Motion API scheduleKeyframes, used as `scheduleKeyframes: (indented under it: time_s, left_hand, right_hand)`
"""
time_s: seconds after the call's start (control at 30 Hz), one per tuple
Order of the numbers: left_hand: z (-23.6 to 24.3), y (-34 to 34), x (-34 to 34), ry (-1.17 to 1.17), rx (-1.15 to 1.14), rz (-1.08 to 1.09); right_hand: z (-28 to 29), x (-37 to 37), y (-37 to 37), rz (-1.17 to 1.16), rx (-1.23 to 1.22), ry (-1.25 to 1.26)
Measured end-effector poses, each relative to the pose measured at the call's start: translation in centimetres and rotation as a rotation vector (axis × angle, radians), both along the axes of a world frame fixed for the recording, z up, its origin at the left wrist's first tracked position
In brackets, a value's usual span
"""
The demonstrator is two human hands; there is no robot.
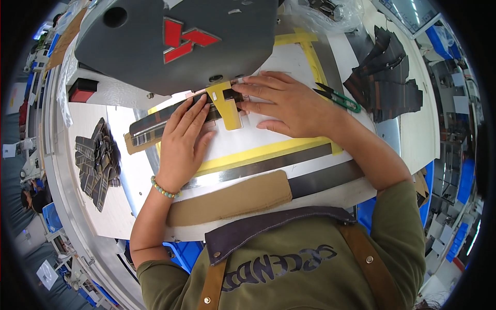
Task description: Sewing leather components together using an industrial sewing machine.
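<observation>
My left hand [183, 139] lies flat, fingers stretched out, with its fingertips on a dark plaid fabric strip [150, 122]. That strip sits on a tan backing piece [135, 144] on the white work plate, partly under the machine head. A yellow plate [224, 106] stands between my hands, across the strip's line. To its right my right hand [289, 106] spreads its fingers, the fingertips touching a small dark piece [235, 95] beside the yellow plate. The needle area is hidden under the grey sewing machine head [175, 46].
Green-handled thread snips [338, 98] lie right of my right hand. Dark plaid pieces are piled at the left [96, 163] and fanned out at the right [390, 77]. A tan padded strip [232, 199] lies along the front edge. Yellow tape [263, 154] borders the white plate.
</observation>
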State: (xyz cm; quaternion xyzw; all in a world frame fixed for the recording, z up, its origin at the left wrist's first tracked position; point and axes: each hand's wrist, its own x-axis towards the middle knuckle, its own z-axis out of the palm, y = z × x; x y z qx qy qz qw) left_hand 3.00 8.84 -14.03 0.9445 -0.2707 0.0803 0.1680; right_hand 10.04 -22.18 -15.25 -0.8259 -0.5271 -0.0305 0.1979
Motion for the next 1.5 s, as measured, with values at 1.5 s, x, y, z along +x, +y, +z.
scheduleKeyframes:
  time_s: [1.5]
  left_hand:
    - [1.5, 0.4, -0.2, 0.057, 0.176, 0.008]
  right_hand:
    - [0.4, 0.4, -0.1, 0.000, 0.027, 0.014]
